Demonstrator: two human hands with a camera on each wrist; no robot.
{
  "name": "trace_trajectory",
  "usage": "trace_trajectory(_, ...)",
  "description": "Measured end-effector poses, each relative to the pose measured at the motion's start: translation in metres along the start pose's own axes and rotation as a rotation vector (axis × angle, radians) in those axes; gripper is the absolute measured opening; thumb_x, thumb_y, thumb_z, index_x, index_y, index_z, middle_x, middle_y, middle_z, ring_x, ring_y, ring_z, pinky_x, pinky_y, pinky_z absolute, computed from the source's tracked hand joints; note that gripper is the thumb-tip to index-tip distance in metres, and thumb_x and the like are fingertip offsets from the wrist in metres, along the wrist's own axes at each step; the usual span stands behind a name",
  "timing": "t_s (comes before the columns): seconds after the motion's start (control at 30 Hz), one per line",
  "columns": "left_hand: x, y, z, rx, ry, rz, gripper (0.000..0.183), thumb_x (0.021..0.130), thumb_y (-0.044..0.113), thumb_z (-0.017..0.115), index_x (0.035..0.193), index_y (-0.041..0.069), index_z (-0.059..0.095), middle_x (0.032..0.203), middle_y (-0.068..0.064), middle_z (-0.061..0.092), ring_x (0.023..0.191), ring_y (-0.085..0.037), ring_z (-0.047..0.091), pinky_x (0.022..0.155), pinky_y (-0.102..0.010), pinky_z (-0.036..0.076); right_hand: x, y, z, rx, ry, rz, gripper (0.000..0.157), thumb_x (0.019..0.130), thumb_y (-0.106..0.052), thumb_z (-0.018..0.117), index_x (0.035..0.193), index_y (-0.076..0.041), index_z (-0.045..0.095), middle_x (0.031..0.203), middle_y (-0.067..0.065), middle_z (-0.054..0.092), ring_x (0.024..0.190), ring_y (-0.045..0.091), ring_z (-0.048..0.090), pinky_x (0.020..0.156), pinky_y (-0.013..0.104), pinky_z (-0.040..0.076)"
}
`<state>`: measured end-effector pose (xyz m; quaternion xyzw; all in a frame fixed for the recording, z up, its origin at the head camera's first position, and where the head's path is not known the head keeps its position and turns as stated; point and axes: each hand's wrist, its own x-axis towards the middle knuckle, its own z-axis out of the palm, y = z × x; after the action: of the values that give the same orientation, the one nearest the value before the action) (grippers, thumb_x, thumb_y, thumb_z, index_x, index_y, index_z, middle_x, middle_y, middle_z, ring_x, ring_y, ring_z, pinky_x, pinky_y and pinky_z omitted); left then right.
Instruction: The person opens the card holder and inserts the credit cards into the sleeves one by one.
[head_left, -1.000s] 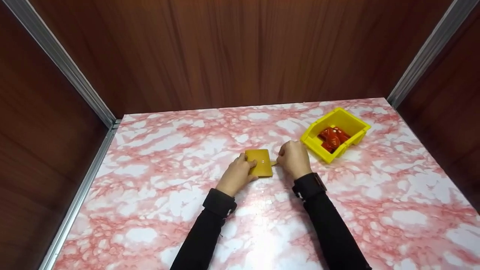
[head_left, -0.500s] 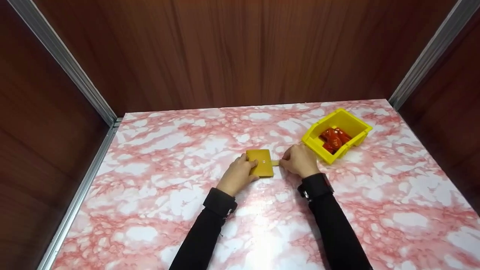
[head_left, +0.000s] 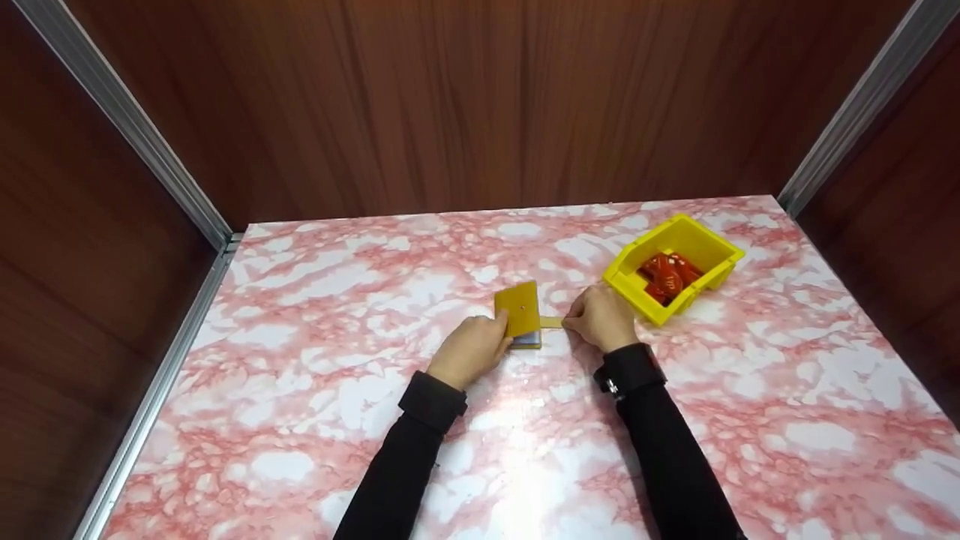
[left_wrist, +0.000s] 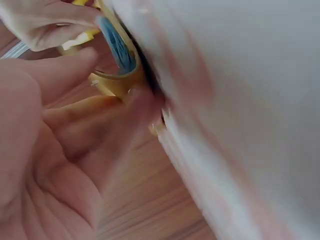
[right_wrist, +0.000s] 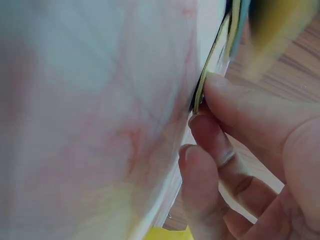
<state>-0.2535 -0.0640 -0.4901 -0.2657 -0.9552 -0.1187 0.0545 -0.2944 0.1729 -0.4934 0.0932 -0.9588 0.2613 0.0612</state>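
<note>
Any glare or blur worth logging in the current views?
Head: white glare on the pink-and-white marbled tabletop between the black sleeves. Left wrist: one fingertip of the bare left hand smeared, tabletop hazy. Right wrist: raised cover of the mustard-yellow rectangular case blurred, upper right; bare right hand fairly clear.

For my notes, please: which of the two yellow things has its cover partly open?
The small yellow wallet: its cover is tilted up above blue-grey contents. The other, a larger yellow bin, has no cover and holds red packets.
</note>
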Motion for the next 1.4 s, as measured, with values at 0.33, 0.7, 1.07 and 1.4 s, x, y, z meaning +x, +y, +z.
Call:
trace_trajectory(0.33,-0.001,-0.002,-0.004,-0.044,0.020,0.024,0.076,0.093,0.010,0.066,0.162,0.015,0.033,0.066,-0.007,0.060,0.058,-0.015,0.045,0.056,-0.030,0.042,0.001,0.000,0.001,-0.047,0.027,-0.050,0.005,0.079,-0.008,0.082,0.077,-0.011,0.084,0.083,0.007,0.079,0.083,0.032,0.072,0.073,0.046,0.055)
trace_trajectory(0.7,-0.005,-0.032,-0.030,-0.359,-0.047,-0.190,0.028,0.099,0.013,0.065,0.125,0.004,0.070,0.110,-0.012,0.075,0.091,-0.024,0.067,0.085,-0.039,0.055,0.001,0.000,0.001,-0.033,0.013,-0.014,0.005,0.083,-0.012,0.083,0.081,-0.008,0.084,0.087,0.009,0.080,0.088,0.032,0.072,0.078,0.047,0.056)
trace_trajectory(1.07,-0.015,-0.056,-0.024,-0.348,-0.193,-0.280,0.056,0.090,0.017,0.077,0.144,0.013,0.062,0.145,-0.015,0.062,0.111,-0.028,0.064,0.104,-0.039,0.048,0.001,0.007,-0.008,-0.062,-0.003,0.028,0.004,0.083,-0.013,0.084,0.084,-0.009,0.085,0.089,0.008,0.080,0.087,0.032,0.073,0.073,0.049,0.055)
trace_trajectory(1.4,-0.017,-0.056,-0.021,-0.332,-0.199,-0.272,0.053,0.092,0.016,0.077,0.143,0.013,0.063,0.146,-0.013,0.061,0.128,-0.028,0.061,0.099,-0.037,0.046,-0.001,0.015,-0.012,-0.030,-0.006,0.046,0.004,0.084,-0.013,0.083,0.086,-0.010,0.085,0.091,0.009,0.079,0.089,0.033,0.072,0.075,0.048,0.054)
